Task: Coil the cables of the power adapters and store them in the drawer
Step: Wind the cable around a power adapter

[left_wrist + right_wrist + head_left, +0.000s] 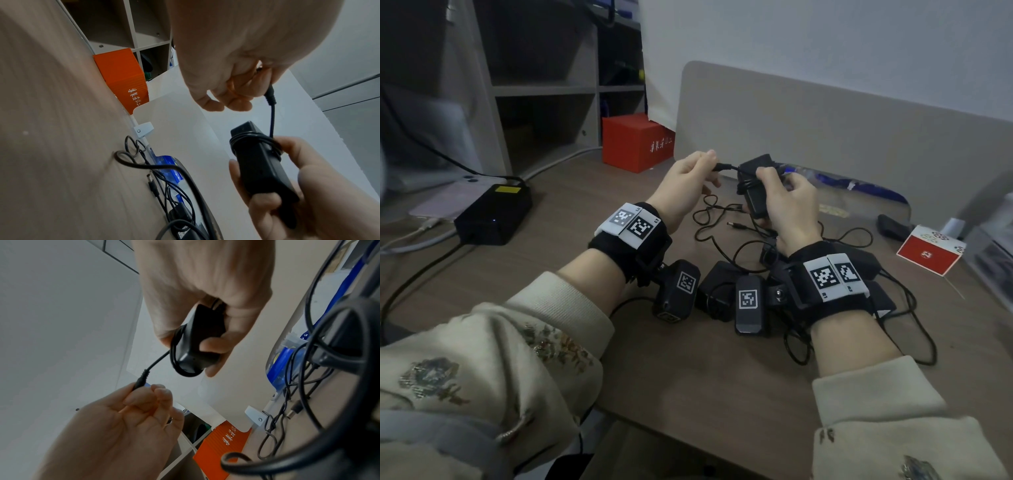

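A black power adapter [754, 185] is held above the desk in my right hand [787, 202], fingers curled round its body. Its thin black cable [255, 139] is wound in several turns round the upper end of the adapter [265, 164]. My left hand [688, 181] pinches the cable's plug end [722, 167] just left of the adapter. In the right wrist view the plug [141, 378] leads by a short slack stretch to the wrapped adapter [197, 340]. Other black adapters [717, 291] with tangled loose cables [726, 226] lie on the desk under my wrists. No drawer is in view.
A large black power brick [494, 214] sits at the left of the wooden desk [688, 370]. A red box [635, 142] stands by the grey divider panel [825, 137], a small red-and-white box [931, 250] at the right. Blue-wrapped items [859, 186] lie along the divider.
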Demonstrator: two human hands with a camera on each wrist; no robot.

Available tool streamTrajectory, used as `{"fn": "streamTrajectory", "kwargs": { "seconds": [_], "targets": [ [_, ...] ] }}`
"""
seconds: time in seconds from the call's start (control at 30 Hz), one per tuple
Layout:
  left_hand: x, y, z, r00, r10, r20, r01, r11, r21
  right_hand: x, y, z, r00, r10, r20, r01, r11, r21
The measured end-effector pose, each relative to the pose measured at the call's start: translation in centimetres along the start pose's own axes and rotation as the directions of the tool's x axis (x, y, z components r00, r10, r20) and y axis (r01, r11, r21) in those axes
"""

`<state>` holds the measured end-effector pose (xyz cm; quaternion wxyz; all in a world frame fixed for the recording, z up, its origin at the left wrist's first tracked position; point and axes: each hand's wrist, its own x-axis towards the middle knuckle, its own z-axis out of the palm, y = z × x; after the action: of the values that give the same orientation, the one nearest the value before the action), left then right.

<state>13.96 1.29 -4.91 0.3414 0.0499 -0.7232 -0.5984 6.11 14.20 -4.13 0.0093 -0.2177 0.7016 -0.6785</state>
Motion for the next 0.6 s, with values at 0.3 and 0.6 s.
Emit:
{"fn": "streamTrajectory", "kwargs": {
  "seconds": [0.3, 0.6],
  "targets": [
    [-0.3, 0.6, 0.4, 0.987, -0.089, 0.137, 0.076, 0.992, 0.103, 0.9, -0.1, -1.4, 0.998, 0.046, 0.032, -0.049, 0.996, 0.076],
    [-0.7, 1.0, 0.6, 0.95, -0.28, 0.14, 0.259, 0.954, 0.153, 0.9, -0.5, -1.6, 0.998, 0.003, 0.07, -0.01, 0.995, 0.104]
  ]
}}
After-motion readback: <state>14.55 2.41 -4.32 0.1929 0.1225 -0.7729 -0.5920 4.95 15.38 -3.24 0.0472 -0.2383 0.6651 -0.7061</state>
